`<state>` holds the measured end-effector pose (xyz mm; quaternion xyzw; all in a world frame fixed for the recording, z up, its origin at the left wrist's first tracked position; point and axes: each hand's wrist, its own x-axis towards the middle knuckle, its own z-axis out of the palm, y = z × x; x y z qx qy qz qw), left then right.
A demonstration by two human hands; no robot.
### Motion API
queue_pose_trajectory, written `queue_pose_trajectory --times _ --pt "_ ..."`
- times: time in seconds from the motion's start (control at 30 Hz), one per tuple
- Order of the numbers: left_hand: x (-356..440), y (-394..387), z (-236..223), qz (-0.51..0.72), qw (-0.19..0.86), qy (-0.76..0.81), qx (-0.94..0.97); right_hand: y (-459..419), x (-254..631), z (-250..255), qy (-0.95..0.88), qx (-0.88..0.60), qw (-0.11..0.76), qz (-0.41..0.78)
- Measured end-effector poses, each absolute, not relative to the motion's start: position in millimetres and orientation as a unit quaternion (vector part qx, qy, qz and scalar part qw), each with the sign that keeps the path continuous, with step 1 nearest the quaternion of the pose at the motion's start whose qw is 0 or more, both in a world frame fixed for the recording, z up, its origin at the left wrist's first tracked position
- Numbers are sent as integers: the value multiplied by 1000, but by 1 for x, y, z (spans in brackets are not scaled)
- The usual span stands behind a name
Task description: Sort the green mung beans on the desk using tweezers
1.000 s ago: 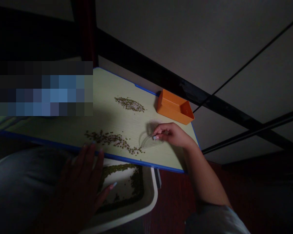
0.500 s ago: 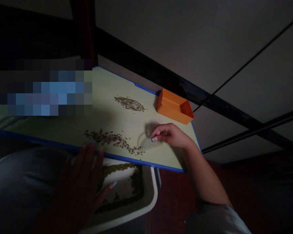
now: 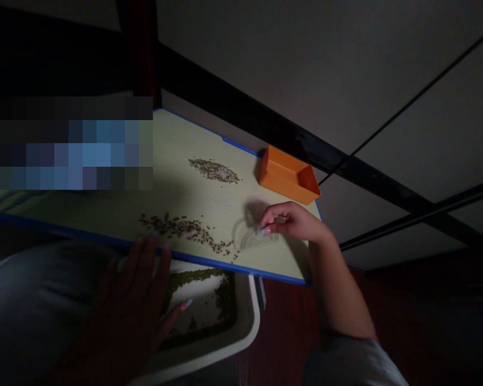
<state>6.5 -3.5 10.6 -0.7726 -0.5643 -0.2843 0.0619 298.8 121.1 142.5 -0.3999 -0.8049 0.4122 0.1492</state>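
My right hand pinches a clear, curved plastic piece that looks like a protractor, holding it over the right part of the pale board. Left of it lies a scattered strip of small greenish-brown grains, with a few loose ones close to the plastic's left side. Farther back sits a second heap of grains. My left hand, dark in shadow, has its fingers stretched out, the tips by the board's blue front edge. It holds nothing and is above the white tub.
Green grains line the inside edges of the tub below the board. An orange open box stands at the board's back right corner, beside pale panels with dark rails. A blurred-out blue patch covers the left end of the board.
My right hand has shifted slightly right with the clear plastic piece, away from the strip of grains. A few grains at the strip's right end have moved. My left hand has stayed in place.
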Motion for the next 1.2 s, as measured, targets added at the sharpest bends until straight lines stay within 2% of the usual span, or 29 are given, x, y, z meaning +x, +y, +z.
queue_pose_trajectory --times 0.27,0.53,0.83,1.2 --pt "6 -3 12 -293 62 -563 -770 124 302 138 -791 -409 122 440" --pt "6 -4 12 -290 60 -567 -768 124 297 134 -769 -432 135 451" --pt "6 -4 10 -299 62 -563 -768 122 295 135 -765 -438 84 465" --pt "6 -5 10 -299 66 -564 -767 120 289 131 -742 -437 108 497"
